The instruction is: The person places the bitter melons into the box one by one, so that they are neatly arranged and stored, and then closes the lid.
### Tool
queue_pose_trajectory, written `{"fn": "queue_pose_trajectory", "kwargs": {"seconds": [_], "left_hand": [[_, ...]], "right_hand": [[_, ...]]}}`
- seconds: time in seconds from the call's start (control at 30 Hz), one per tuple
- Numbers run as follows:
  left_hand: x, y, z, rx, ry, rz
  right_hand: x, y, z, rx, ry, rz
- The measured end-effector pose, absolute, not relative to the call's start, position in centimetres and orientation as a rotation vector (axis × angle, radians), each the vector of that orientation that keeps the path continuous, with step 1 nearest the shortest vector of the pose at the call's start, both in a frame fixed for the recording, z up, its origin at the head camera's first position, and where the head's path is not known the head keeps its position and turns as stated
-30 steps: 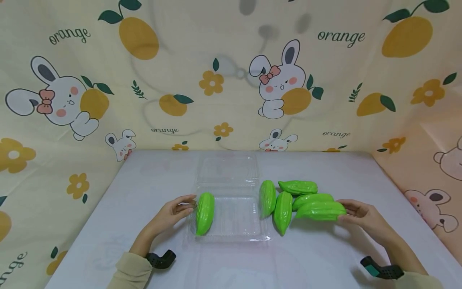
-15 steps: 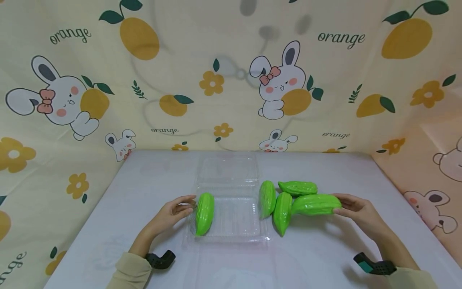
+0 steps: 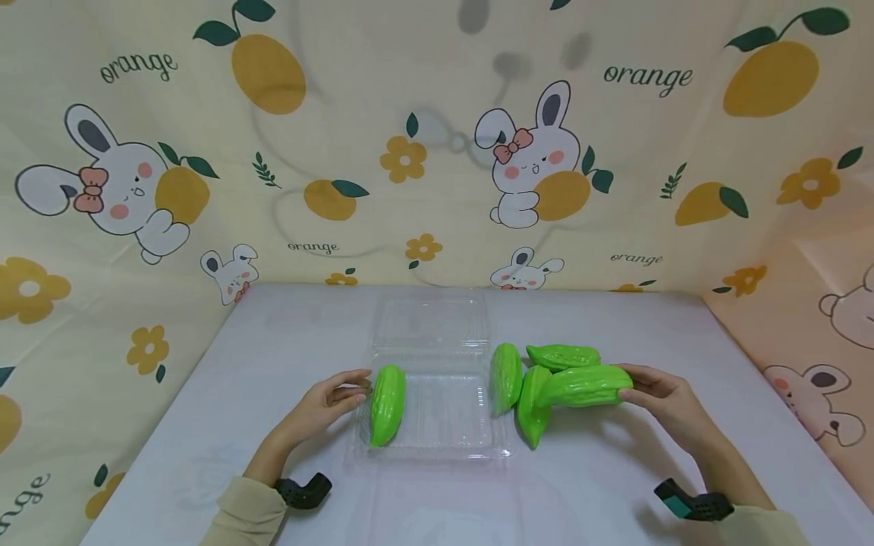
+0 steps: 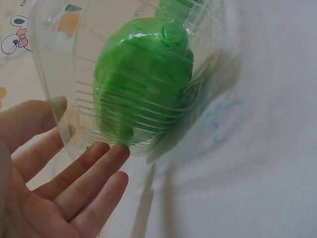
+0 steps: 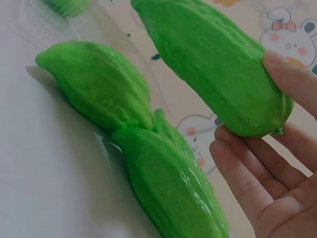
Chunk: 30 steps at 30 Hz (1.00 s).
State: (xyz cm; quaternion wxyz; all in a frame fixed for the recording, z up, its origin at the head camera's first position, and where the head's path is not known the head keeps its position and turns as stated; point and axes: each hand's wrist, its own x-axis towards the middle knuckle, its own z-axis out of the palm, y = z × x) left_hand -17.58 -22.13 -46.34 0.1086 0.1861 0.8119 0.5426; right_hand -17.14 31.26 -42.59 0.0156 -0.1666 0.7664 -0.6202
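Note:
My right hand (image 3: 662, 406) pinches one end of a glossy green bitter melon (image 3: 587, 386), raised above others; in the right wrist view thumb and fingers are on the blunt end of this bitter melon (image 5: 218, 69). Just left of it lie a bitter melon (image 3: 507, 378) and a second bitter melon (image 3: 531, 417), with a third bitter melon (image 3: 563, 356) behind. A clear plastic clamshell box (image 3: 451, 409) lies open, one bitter melon (image 3: 388, 404) along its left side. My left hand (image 3: 328, 402) holds the box's left edge, fingers against the clear wall (image 4: 148, 111).
The box's clear lid (image 3: 432, 318) lies folded back toward the rear of the white table (image 3: 287, 326). Behind stands a cream backdrop (image 3: 328, 136) printed with rabbits and oranges. A faint clear sheet (image 3: 444, 500) lies at the front.
My right hand has carried its bitter melon left and slightly up, so it now covers the bitter melon beneath and overlaps its neighbour. The left hand stays at the box edge.

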Motion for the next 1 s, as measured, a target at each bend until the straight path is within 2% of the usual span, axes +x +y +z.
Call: {"fn": "queue_pose_trajectory", "kwargs": {"seconds": [0.4,1.0], "left_hand": [[-17.6,-22.0,-46.3,0.553,2.380,1.610],[-17.5,-21.9,-46.2,0.558,2.390,1.602]], "right_hand": [[-17.3,29.1,-42.0,-0.486,2.539,-1.773],[-17.9,26.2,-41.6,-0.557,2.444,-1.778]]}}
